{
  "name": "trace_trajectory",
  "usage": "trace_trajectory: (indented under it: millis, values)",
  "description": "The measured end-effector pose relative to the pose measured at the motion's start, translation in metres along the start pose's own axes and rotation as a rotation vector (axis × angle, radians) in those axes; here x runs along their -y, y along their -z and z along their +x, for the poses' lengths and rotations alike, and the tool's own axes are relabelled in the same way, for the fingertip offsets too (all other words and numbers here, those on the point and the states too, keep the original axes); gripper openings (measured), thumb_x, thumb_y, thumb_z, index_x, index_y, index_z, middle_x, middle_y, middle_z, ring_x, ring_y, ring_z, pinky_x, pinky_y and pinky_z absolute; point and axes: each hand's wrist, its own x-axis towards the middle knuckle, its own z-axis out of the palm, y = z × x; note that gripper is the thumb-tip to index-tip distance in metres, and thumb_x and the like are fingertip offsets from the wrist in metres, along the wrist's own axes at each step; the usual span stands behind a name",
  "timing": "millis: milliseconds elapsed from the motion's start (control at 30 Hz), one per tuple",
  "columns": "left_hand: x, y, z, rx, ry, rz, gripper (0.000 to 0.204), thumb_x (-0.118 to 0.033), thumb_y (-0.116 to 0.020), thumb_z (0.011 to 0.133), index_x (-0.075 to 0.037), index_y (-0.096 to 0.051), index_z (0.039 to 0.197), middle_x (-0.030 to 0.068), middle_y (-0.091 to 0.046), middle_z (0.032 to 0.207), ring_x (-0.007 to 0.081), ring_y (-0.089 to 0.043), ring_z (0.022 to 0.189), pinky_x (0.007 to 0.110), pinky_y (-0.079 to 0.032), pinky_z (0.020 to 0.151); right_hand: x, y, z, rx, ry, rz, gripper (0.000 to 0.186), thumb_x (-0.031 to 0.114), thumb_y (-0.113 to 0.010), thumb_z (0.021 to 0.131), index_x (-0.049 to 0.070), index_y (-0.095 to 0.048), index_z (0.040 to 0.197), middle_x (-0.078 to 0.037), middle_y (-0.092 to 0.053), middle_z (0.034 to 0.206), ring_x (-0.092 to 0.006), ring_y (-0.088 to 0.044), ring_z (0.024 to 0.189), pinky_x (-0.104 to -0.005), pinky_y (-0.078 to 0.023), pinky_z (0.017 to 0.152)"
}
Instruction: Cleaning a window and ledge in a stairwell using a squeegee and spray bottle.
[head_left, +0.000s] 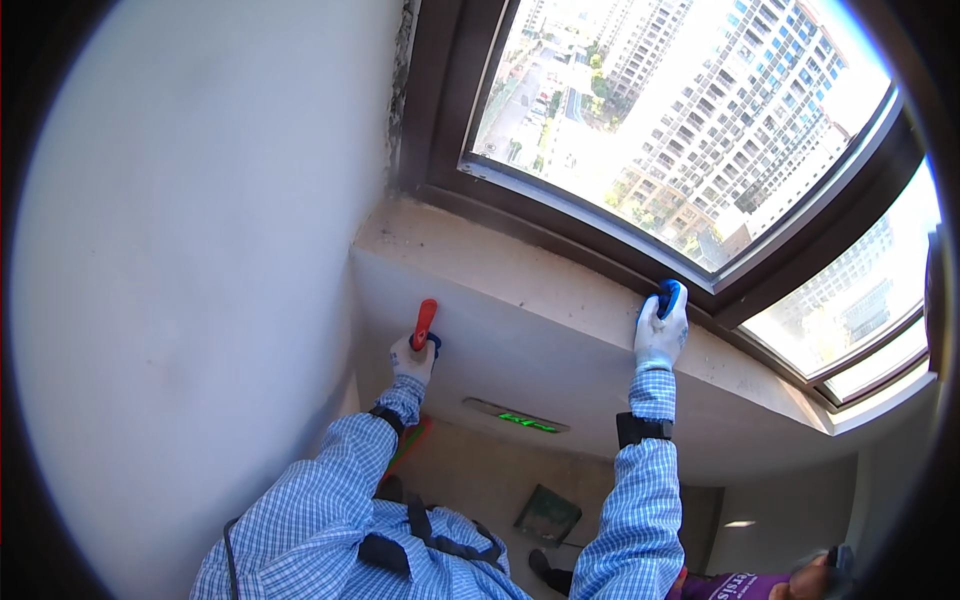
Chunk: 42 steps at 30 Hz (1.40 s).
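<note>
My left hand [413, 358], in a white glove with blue on the fingers, is closed round a red-handled tool [426, 318]. The handle points up out of the fist, and the tool's other end is hidden. Higher up and to the right, my right hand [662, 325] wears a matching glove. It rests at the window ledge [520, 285], by the lower edge of the dark brown window frame [590, 235]. Its blue fingers are curled in, and whatever they hold, if anything, is hidden. Blue checked sleeves and black wristbands cover both forearms.
A white wall [220, 230] rises at the left. Below the ledge a green lit sign [520, 418] is on the wall. A dark green box [548, 515] lies lower down. Another person in purple [735, 587] is at the lower right. Tall buildings show through the glass.
</note>
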Motion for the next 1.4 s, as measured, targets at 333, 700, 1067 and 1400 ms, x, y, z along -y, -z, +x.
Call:
trace_trajectory:
  millis: [333, 700, 1067, 1400]
  values:
    - [0.010, -0.001, 0.000, -0.008, 0.002, 0.007, 0.002, -0.002, -0.067, 0.084, -0.001, -0.068, 0.084, 0.0051, -0.065, 0.070, 0.0158, -0.063, 0.064, 0.032, -0.050, 0.062, -0.002, -0.001, -0.002, -0.035, 0.040, 0.012, 0.025, 0.011, -0.059, 0.091, 0.005, -0.059, 0.115, -0.017, -0.070, 0.094, -0.0309, -0.070, 0.086, -0.0394, -0.054, 0.080]
    - [0.009, -0.003, 0.000, -0.022, -0.028, 0.014, 0.002, -0.001, -0.067, 0.082, -0.001, -0.067, 0.084, 0.0052, -0.065, 0.071, 0.0158, -0.062, 0.066, 0.032, -0.050, 0.065, -0.002, -0.002, 0.000, -0.053, 0.057, -0.013, 0.025, 0.011, -0.059, 0.091, 0.005, -0.059, 0.114, -0.015, -0.068, 0.088, -0.0288, -0.069, 0.080, -0.0389, -0.053, 0.076]
    - [0.006, -0.003, -0.001, 0.007, 0.046, 0.029, 0.002, 0.000, -0.067, 0.083, 0.000, -0.066, 0.085, 0.0053, -0.065, 0.075, 0.0156, -0.062, 0.070, 0.031, -0.051, 0.069, -0.001, -0.002, 0.000, -0.052, 0.043, -0.050, 0.025, 0.012, -0.059, 0.092, 0.006, -0.058, 0.116, -0.014, -0.068, 0.089, -0.0291, -0.069, 0.082, -0.0394, -0.053, 0.077]
    - [0.007, -0.006, 0.001, 0.015, 0.006, 0.033, 0.002, -0.001, -0.066, 0.083, -0.002, -0.067, 0.085, 0.0056, -0.064, 0.073, 0.0165, -0.063, 0.069, 0.031, -0.050, 0.067, -0.004, -0.001, 0.002, -0.032, 0.029, -0.061, 0.026, 0.014, -0.058, 0.092, 0.007, -0.057, 0.117, -0.016, -0.069, 0.092, -0.0307, -0.070, 0.085, -0.0402, -0.054, 0.079]
